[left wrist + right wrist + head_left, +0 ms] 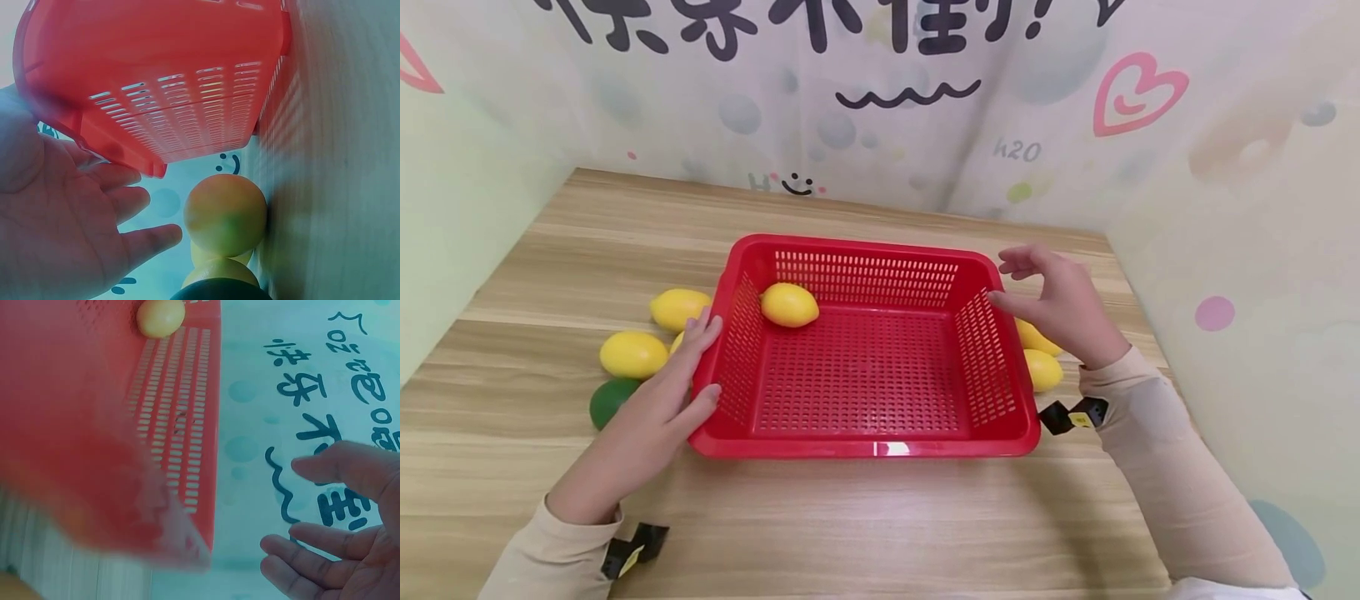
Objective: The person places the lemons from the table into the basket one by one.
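Note:
A red plastic basket (857, 367) with slotted walls stands on the table, with one lemon (789, 305) inside by its left wall. My left hand (658, 412) lies along the basket's left rim, fingers extended and the thumb at the rim's edge. From the left wrist view, the palm (62, 219) faces the basket wall with the fingers spread. Over at the right rim, my right hand (1063, 304) is raised, holding nothing, its thumb and fingers apart. The right wrist view shows its loosely bent fingers (325, 562) beside the basket wall (178, 419).
Left of the basket lie several lemons (634, 355) and a dark green fruit (613, 402), partly behind my left hand. More lemons (1042, 370) lie by the right side, partly covered by my right hand. The wooden table (820, 525) meets a printed backdrop (880, 142) behind.

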Available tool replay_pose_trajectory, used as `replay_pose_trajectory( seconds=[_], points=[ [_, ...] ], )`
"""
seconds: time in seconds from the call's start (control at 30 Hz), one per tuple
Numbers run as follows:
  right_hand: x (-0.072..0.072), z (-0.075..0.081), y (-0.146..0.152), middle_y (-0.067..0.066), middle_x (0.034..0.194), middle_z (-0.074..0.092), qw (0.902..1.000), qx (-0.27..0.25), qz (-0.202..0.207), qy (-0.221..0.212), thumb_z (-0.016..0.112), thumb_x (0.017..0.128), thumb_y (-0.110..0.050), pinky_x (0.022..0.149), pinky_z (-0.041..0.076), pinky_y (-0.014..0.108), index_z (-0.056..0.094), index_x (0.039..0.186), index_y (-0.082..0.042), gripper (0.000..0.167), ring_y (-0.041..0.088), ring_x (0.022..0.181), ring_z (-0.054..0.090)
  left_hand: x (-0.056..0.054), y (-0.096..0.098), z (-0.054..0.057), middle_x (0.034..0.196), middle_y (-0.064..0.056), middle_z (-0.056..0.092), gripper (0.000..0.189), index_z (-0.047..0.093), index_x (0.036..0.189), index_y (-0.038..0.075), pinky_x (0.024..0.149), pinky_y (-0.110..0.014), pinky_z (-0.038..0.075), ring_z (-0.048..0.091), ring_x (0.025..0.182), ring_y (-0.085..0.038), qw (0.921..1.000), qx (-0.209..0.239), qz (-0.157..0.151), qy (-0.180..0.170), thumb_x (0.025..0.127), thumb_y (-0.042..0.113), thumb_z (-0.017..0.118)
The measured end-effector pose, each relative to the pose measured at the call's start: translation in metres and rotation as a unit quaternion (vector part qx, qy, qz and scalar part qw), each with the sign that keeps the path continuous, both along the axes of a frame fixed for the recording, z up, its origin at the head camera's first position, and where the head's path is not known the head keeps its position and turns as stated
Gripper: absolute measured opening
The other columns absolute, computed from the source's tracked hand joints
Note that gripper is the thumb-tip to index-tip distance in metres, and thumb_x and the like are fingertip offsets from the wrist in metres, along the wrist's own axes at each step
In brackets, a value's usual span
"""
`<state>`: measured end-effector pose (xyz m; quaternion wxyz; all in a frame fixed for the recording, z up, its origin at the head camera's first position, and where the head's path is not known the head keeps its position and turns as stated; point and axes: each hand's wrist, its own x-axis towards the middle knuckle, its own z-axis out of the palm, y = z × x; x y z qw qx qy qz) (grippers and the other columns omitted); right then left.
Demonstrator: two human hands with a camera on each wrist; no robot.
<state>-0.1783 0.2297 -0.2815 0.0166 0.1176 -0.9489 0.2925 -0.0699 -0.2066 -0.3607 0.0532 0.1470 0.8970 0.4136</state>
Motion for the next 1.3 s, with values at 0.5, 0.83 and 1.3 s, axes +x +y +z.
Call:
replay_pose_trajectory(
  seconds=[0.5, 0.83, 1.3],
  points=[
    [0.008, -0.016, 0.027, 0.023, 0.129, 0.065, 0.9987, 0.016, -0.021, -0.044, 0.075, 0.095, -0.021, 0.098, 0.052, 0.060, 0.055, 0.141, 0.002, 0.056, 0.041, 0.117, 0.060, 0.001, 0.000, 0.001, 0.173, -0.003, 0.001, 0.075, 0.010, 0.167, 0.018, 0.103, -0.071, 0.040, 0.007, 0.158, -0.033, 1.0000, 0.006, 0.001, 0.002, 0.106, 0.015, 0.053],
    [0.013, -0.024, 0.037, 0.023, 0.127, 0.065, 0.9981, 0.013, -0.017, -0.058, 0.076, 0.095, -0.025, 0.097, 0.054, 0.057, 0.055, 0.141, 0.003, 0.058, 0.041, 0.116, 0.061, 0.002, 0.001, 0.002, 0.173, -0.003, 0.002, 0.075, 0.010, 0.167, 0.018, 0.103, -0.070, 0.041, 0.006, 0.158, -0.033, 1.0000, 0.008, 0.003, -0.002, 0.106, 0.016, 0.053],
    [0.021, -0.036, 0.048, 0.024, 0.131, 0.064, 0.9972, -0.007, -0.029, -0.069, 0.076, 0.095, -0.027, 0.095, 0.054, 0.058, 0.055, 0.141, 0.003, 0.059, 0.041, 0.122, 0.056, 0.002, 0.001, 0.002, 0.173, -0.003, 0.001, 0.075, 0.010, 0.167, 0.018, 0.105, -0.071, 0.039, 0.006, 0.158, -0.033, 1.0000, 0.007, 0.002, 0.000, 0.106, 0.016, 0.052]
  ],
)
